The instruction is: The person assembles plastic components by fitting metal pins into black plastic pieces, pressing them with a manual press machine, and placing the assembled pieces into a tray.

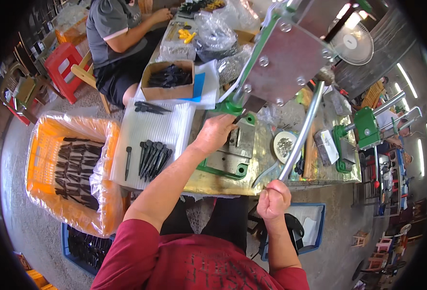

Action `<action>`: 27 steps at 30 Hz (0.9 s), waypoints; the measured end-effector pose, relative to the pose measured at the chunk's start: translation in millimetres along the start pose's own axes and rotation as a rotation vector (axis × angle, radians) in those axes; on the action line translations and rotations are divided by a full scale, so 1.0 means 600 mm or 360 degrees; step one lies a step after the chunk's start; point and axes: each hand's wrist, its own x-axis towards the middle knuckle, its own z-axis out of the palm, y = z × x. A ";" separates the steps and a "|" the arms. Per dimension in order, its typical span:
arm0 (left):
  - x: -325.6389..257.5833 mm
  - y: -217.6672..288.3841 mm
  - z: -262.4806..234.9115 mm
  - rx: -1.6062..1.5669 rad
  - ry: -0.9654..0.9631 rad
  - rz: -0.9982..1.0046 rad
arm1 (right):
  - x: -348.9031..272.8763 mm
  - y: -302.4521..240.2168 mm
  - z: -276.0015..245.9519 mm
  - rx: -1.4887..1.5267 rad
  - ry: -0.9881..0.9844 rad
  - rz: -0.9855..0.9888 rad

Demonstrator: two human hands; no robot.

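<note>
A green hand press (271, 63) with a broad metal plate stands on the bench in front of me. My right hand (274, 199) is closed round the lower end of its long steel lever (303, 133). At the press's ram, my left hand (217, 134) pinches a slim black part (241, 116); its far end is hidden by the ram. Below lies the press's green-edged base (228, 159). To the left, several black long-stemmed parts (153, 157) lie on a white foam sheet (114, 166), with one set apart. A white bowl (285, 145) of small metal pieces sits right of the base.
An orange crate (35, 169) lined with clear plastic holds rows of black parts at left. A cardboard box (167, 92) of black parts stands behind the foam. Another person (112, 38) sits at far left. A second green press (365, 128) stands at right, a fan (352, 42) behind.
</note>
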 end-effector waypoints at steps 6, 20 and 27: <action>-0.006 0.002 0.007 -0.0021 0.0020 -0.0035 | 0.008 -0.019 -0.029 0.0150 -0.0227 0.0133; 0.016 0.010 -0.011 -0.0288 0.0018 -0.0625 | 0.133 -0.111 -0.143 0.0457 -0.0189 0.0582; -0.008 0.029 -0.032 -0.1341 0.0319 -0.0959 | 0.122 -0.106 -0.146 0.0376 -0.0120 0.0553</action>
